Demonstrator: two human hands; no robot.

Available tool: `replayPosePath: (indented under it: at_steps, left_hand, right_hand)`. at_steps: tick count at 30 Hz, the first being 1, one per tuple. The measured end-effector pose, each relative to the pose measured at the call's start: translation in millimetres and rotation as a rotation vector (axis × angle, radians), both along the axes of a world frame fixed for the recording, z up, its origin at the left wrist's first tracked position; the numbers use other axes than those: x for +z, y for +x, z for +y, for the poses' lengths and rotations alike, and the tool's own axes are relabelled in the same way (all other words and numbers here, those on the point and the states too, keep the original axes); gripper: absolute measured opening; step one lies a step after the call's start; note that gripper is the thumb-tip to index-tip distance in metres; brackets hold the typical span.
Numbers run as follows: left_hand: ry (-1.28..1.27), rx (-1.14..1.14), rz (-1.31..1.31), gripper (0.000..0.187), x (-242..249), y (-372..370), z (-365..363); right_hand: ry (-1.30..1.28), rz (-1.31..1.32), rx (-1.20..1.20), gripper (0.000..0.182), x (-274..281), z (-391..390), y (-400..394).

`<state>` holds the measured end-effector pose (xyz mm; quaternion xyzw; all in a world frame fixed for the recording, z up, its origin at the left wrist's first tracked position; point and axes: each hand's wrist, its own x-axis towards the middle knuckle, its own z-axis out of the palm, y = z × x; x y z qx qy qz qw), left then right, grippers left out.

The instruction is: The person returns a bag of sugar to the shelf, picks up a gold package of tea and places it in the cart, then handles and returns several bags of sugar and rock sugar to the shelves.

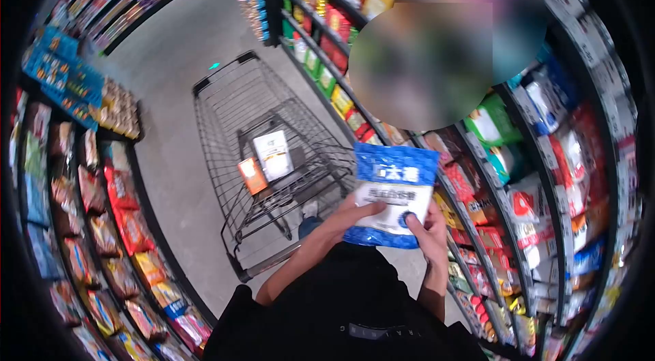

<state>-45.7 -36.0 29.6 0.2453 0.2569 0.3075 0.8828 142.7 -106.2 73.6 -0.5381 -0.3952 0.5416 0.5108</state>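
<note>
A blue and white plastic bag [392,195] with printed characters is held upright in front of the chest. My left hand [349,216] grips its left edge, the thumb lying across the white front. On the lower right side my right hand [430,230] holds the bag, thumb on the front near a dark round mark. The fingers behind the bag are hidden. To the left stands a black wire shopping cart [256,98], with a white package [273,155] and an orange box [252,176] in its basket.
Shelves of packaged goods [477,224] run along the right, close to my right hand. More shelves with bagged snacks [123,224] line the left. Blue display boxes [65,74] stand at the upper left. Grey floor [170,88] shows around the cart. A blurred patch hides part of the right shelves.
</note>
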Motion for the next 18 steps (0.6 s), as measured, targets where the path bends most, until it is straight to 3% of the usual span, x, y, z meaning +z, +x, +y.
replayPosePath:
  at_steps: [2,8,14,18]
  left_hand:
    - [-0.059,-0.015,0.002,0.046,-1,-2,0]
    - [-0.109,-0.034,0.061,0.049,-10,-5,5]
    - [-0.197,-0.09,0.029,0.054,9,1,23]
    - [-0.081,-0.212,-0.029,0.054,7,13,35]
  right_hand:
    - [-0.003,-0.015,0.009,0.043,-4,0,-1]
    - [-0.083,0.033,-0.071,0.043,-10,-6,-5]
    - [-0.158,0.003,-0.14,0.035,7,-11,-1]
    - [-0.15,-0.016,-0.198,0.032,12,-10,-1]
